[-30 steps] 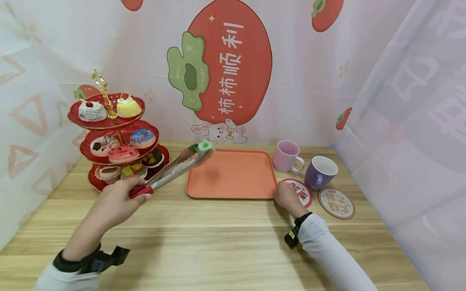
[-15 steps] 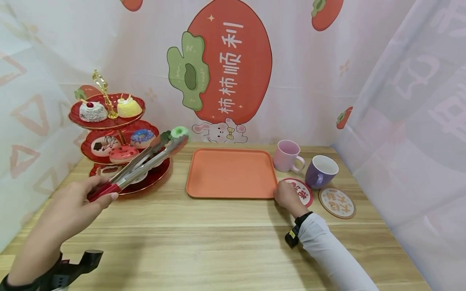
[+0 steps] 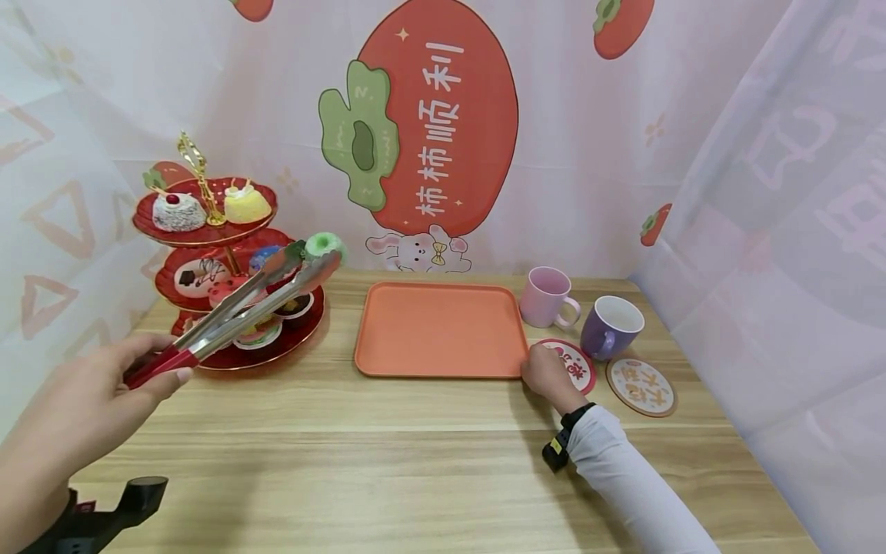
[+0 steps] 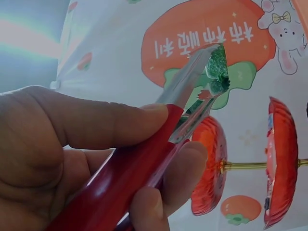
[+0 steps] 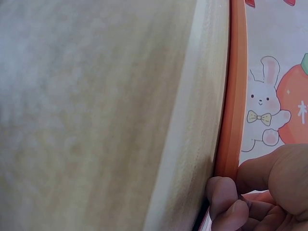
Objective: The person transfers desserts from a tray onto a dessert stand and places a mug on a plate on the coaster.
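My left hand (image 3: 90,400) grips the red handles of metal tongs (image 3: 238,312), thumb on one side and fingers on the other in the left wrist view. At their tips the tongs hold a green doughnut (image 3: 324,245) in the air, just right of the three-tier red stand (image 3: 308,327). My right hand (image 3: 550,377) is at the near right corner of an orange tray (image 3: 443,331). In the right wrist view its thumb and fingers pinch the tray's rim (image 5: 232,125).
Fake cakes and doughnuts fill the stand's tiers, among them a yellow cake (image 3: 247,206). Right of the tray are a pink mug (image 3: 543,298), a purple mug (image 3: 605,331), a red-rimmed coaster (image 3: 574,365) and an orange-rimmed coaster (image 3: 640,387). Printed cloth hangs behind.
My left hand has drawn back to the left with the tongs and green doughnut, from over the tray's left end to beside the stand. My right hand and the tray stay put.
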A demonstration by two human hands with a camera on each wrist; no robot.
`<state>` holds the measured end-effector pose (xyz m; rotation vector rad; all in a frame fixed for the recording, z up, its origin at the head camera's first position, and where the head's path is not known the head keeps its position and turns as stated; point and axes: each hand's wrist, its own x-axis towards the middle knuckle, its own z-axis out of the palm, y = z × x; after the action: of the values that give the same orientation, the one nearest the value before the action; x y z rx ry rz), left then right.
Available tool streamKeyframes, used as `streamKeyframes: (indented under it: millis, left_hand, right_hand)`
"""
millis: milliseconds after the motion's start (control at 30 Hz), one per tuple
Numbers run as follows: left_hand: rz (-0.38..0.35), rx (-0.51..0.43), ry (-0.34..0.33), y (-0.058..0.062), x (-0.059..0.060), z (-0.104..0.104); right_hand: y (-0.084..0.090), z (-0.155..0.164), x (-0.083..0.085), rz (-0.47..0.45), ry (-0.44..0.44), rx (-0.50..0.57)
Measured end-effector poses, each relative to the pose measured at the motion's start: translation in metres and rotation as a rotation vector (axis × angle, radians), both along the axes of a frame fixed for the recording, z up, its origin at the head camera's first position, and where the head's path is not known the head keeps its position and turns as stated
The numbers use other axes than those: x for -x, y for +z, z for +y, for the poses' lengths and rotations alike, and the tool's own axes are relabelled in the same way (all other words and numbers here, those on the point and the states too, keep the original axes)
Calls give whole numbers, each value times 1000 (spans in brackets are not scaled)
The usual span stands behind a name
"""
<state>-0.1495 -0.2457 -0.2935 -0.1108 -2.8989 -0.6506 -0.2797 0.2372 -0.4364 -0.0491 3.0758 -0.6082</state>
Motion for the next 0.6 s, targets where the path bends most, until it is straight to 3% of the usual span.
streamKeyframes:
  millis: [233, 367, 467, 600]
  left_hand:
    - [43, -40, 66, 2, -7, -9]
    - [165, -100, 61, 0, -8, -20]
    - [272, -197, 63, -5, -8, -33]
    - [377, -280, 126, -16, -6, -56]
  right_hand:
    - [-1, 0, 1, 4, -2, -4]
    - [-1, 0, 2, -4, -10, 4]
    - [-2, 0, 1, 1, -7, 3]
    - [-2, 1, 0, 8, 3, 4]
